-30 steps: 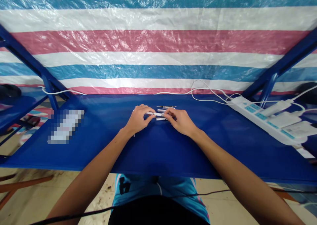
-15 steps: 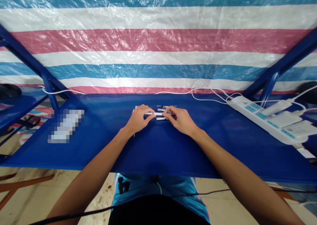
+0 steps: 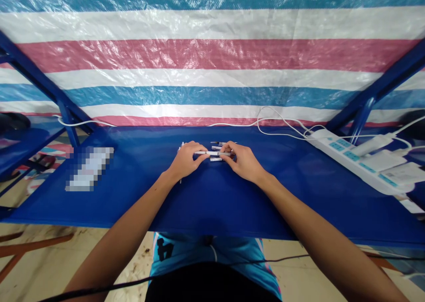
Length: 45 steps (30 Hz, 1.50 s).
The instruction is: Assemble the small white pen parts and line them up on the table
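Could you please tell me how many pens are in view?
4: one pen held between left hand and right hand, two just behind it, one just in front. The hands may hide more.

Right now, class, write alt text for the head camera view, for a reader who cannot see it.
Two bare hands, the left hand and the right hand, pinch the ends of a slim white pen level over a few more pens lying on a blue table. A white power strip lies at the right; a striped tarp hangs behind.
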Available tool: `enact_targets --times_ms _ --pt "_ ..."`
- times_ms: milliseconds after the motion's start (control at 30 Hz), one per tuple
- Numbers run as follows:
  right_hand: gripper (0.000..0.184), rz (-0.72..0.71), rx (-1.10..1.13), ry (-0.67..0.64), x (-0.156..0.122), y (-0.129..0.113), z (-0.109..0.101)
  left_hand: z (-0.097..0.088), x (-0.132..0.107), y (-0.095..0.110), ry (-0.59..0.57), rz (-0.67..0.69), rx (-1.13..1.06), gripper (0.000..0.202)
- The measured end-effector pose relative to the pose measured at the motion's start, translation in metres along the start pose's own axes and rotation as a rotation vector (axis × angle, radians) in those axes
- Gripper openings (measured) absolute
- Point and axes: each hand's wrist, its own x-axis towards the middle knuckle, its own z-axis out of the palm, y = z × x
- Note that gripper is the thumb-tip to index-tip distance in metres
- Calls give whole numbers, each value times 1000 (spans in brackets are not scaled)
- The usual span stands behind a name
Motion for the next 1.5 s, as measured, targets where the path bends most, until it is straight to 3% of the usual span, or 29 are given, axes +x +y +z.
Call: enact_targets --times_ms 400,600,967,1267,1500 --pt "7 18 -25 -17 -1 1 -1 0 1 0 -10 -23 -8 32" --pt "20 44 -27 -26 -2 -1 -3 0 1 0 5 -23 -21 32" --pt "63 62 -34 309 -2 -3 -13 -2 1 -2 2 -28 -22 37" --pt "53 86 -17 336 -4 0 -19 -4 1 0 -3 -30 -31 37" --pt "54 34 -20 429 -7 -3 -18 -3 2 -1 2 -41 -47 40"
